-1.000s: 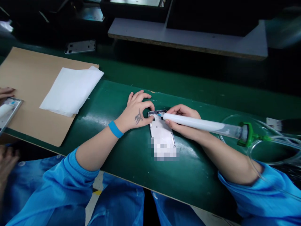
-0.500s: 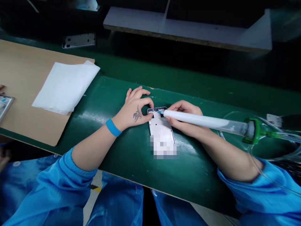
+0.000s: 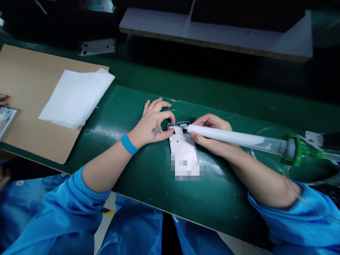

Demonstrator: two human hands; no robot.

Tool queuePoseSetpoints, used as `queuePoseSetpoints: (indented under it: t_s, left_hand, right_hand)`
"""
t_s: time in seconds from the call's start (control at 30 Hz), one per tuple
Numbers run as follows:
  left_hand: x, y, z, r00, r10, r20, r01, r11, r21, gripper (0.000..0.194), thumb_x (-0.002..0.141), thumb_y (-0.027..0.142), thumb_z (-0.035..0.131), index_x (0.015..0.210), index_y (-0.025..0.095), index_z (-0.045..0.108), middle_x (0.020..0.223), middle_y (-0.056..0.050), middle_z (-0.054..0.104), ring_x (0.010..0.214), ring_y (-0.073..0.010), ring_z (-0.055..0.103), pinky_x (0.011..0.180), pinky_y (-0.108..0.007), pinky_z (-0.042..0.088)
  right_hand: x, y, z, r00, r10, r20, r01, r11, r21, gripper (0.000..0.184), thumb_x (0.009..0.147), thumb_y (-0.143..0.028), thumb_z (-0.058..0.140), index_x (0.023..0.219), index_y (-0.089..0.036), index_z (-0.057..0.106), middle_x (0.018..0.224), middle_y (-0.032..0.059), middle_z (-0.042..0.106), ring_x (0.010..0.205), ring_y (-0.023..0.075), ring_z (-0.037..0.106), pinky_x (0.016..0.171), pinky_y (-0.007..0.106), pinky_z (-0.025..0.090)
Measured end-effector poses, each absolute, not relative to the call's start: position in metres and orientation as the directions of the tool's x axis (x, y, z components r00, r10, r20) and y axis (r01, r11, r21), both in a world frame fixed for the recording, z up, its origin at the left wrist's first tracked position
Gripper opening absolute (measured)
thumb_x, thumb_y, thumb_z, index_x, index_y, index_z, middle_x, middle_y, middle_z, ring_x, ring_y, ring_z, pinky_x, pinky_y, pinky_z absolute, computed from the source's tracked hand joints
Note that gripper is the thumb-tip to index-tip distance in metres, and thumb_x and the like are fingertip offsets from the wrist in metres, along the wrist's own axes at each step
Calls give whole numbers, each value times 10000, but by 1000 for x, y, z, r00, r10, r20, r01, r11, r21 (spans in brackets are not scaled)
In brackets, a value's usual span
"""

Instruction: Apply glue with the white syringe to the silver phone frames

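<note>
A silver phone frame (image 3: 182,146) lies flat on the green table (image 3: 148,170) in front of me. My left hand (image 3: 154,124) pinches its top left corner, thumb and forefinger closed on the edge. My right hand (image 3: 212,134) grips a long white dispensing syringe (image 3: 236,139) like a pen. Its blue tip rests on the frame's top edge. A green cap (image 3: 293,150) at the syringe's rear joins a clear hose (image 3: 318,166) that coils off to the right.
A brown cardboard sheet (image 3: 23,92) with a white paper (image 3: 77,96) on it lies at the left. Another person's fingers (image 3: 3,99) and a frame (image 3: 5,120) show at the left edge. A further frame (image 3: 97,46) lies at the back, near a grey shelf (image 3: 212,32).
The syringe tip has crept rightward along the frame's top edge, and the syringe's rear end has dropped lower. My left hand keeps its pinch on the corner.
</note>
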State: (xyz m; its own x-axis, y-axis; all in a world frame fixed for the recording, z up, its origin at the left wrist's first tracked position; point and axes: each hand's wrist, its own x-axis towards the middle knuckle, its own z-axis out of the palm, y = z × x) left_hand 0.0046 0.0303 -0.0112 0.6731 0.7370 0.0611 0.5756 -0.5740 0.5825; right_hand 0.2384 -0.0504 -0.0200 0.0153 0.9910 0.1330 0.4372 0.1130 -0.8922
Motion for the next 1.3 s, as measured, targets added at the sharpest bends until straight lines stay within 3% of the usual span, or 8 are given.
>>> queuePoseSetpoints:
  t_s: [0.9, 1.3]
  left_hand:
    - [6, 29, -9, 671, 740, 50, 578, -563, 591, 168, 851, 384, 757, 948, 254, 712, 1425, -58, 548, 1570, -385, 273, 1292, -681, 62]
    - [7, 30, -10, 669, 741, 52, 585, -568, 579, 154, 847, 379, 762, 935, 263, 710, 1423, -54, 556, 1567, -384, 283, 1293, -680, 81]
  right_hand:
    - [237, -50, -17, 42, 993, 115, 449, 84, -889, 204, 771, -337, 837, 886, -250, 693, 762, 8, 702, 626, 167, 626, 548, 286, 497]
    - [236, -49, -14, 35, 996, 85, 471, 59, -880, 249, 790, -421, 840, 924, -260, 707, 818, 27, 731, 676, 185, 651, 580, 305, 534]
